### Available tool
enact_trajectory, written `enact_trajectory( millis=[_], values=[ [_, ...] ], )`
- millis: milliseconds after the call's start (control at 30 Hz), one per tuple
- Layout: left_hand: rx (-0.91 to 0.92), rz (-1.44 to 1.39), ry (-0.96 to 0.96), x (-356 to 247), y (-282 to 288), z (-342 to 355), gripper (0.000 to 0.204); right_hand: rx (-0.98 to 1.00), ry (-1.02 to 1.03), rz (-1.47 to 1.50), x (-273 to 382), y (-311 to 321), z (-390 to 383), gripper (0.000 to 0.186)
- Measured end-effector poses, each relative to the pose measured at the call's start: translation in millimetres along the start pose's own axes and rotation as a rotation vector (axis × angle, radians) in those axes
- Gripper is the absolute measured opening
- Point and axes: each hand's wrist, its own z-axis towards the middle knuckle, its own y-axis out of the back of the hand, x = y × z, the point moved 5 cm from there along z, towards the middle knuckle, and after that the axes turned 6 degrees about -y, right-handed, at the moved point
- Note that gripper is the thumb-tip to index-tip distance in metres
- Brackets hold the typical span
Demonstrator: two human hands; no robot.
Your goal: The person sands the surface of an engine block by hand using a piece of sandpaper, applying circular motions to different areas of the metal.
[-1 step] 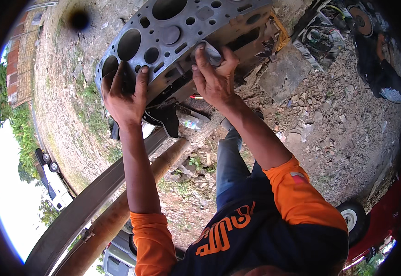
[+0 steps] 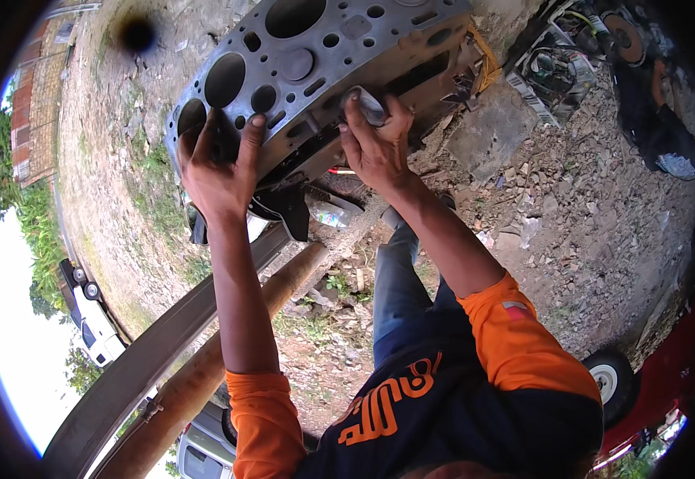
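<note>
Comparing this moment with the earlier picture, hardly any change is found: the engine block [image 2: 315, 80] is held at the same tilt, and both hands are kept where they were on its lower edge. Only the slightest shift of the fingers can be made out, which is judged to mean that the work on the block's face is going on in one spot rather than moving along it.

The engine block is seen as a large grey casting, its flat face turned toward the camera and pierced by big round cylinder bores and many smaller holes. It is set above stony, rubble-strewn ground [image 2: 539, 207], with a long brown pipe [image 2: 228, 351] and a dark metal beam [image 2: 164, 335] running beneath it.

The left hand [image 2: 218, 164] is spread flat against the face near the outermost bore, fingers splayed and steadying the casting. The right hand [image 2: 375, 144] is closed around a small pale grey piece [image 2: 366, 102], seemingly a folded abrasive sheet or rag, which is pressed to the block's edge; what exactly it is cannot be told.
</note>
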Motion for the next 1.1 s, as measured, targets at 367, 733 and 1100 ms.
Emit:
enact_trajectory(
  millis=[367,733,1100],
  values=[
    [-0.069,0.081,0.033,-10,-7,-4,0.076,0.109,-0.059,-0.108,-3,13,-2,0.084],
    [-0.075,0.113,0.013,-11,-6,-2,0.071,-0.113,-0.199,0.156,5,6,16,0.091],
    [-0.071,0.093,0.076,-8,-10,1,0.074,-0.008,-0.218,0.173,8,1,-7,0.087]
  ],
)
